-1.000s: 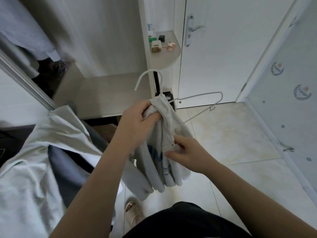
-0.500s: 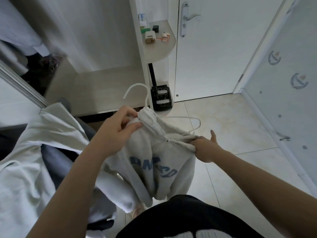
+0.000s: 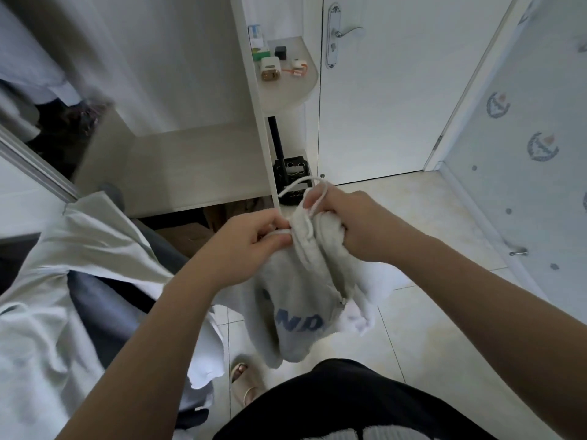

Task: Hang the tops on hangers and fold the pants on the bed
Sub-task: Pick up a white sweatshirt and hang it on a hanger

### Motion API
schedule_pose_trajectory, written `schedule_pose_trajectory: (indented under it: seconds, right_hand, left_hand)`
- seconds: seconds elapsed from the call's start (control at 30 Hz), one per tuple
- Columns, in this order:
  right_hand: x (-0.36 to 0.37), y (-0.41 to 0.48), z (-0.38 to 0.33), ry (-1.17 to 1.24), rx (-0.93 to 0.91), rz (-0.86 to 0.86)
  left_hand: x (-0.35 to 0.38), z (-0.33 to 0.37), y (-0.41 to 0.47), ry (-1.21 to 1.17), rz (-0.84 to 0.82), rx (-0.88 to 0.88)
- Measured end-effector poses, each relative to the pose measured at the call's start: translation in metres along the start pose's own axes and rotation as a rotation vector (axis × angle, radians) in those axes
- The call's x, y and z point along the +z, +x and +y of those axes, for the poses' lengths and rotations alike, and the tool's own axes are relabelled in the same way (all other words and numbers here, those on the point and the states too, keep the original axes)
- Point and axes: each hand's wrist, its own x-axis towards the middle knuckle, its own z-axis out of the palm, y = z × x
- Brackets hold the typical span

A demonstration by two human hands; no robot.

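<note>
Where the hands meet: the grey top [image 3: 298, 300] is held bunched in the air above the tiled floor [image 3: 413, 223], in front of the person's black clothing [image 3: 333, 401].
Left hand [image 3: 254, 239]: thumb and fingers are pressed together on the neck edge of the grey top, pinching the fabric.
Right hand [image 3: 359, 223]: fingers are curled round a bunch of the top's upper fabric, just beside the left hand.
Hanger [image 3: 298, 182]: it is white. Only its hook shows, rising from the neck of the top past the right hand's fingers; the rest is hidden inside the fabric.
Grey top: it hangs down from both hands in loose folds, with blue letters showing low on its front and a whiter fold at its right edge.
Other clothes: a pale garment [image 3: 63, 296] and a dark blue garment [image 3: 104, 312] lie heaped at the left.
Wardrobe shelf [image 3: 190, 166]: it lies beyond the heap.
Corner shelf [image 3: 292, 87]: it carries several small items too small to make out.
Door [image 3: 381, 106]: it is white and closed, with a metal handle [image 3: 346, 30].
Slipper [image 3: 244, 382]: it sits on the floor below the top.
</note>
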Motion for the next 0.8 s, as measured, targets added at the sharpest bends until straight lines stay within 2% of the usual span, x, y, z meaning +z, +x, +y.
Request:
schedule_pose_trajectory:
  seconds: [0.17, 0.23, 0.33, 0.47, 0.57, 0.7, 0.8]
  right_hand:
    - [-0.014, 0.01, -0.007, -0.144, 0.143, -0.324]
    - [-0.011, 0.013, -0.007, -0.118, 0.175, -0.402]
    - [-0.012, 0.015, -0.005, 0.082, 0.195, -0.346]
    - [-0.021, 0.013, 0.003, 0.14, 0.209, -0.322]
    - [-0.034, 0.006, 0.008, 0.178, 0.206, -0.359]
    - [-0.053, -0.006, 0.013, 0.216, 0.227, -0.465]
    - [-0.049, -0.006, 0.009, 0.205, 0.195, -0.521]
  left_hand:
    - [0.003, 0.002, 0.005, -0.105, 0.023, -0.039]
    - [0.005, 0.004, 0.007, -0.094, 0.017, -0.052]
    - [0.005, 0.007, 0.012, -0.098, 0.071, -0.061]
    - [0.0, 0.003, 0.018, -0.022, 0.174, -0.068]
    - [-0.013, -0.01, 0.014, 0.054, 0.247, -0.102]
    - [-0.043, -0.038, 0.003, 0.086, 0.531, -0.157]
    - [-0.043, -0.042, 0.003, 0.097, 0.571, -0.135]
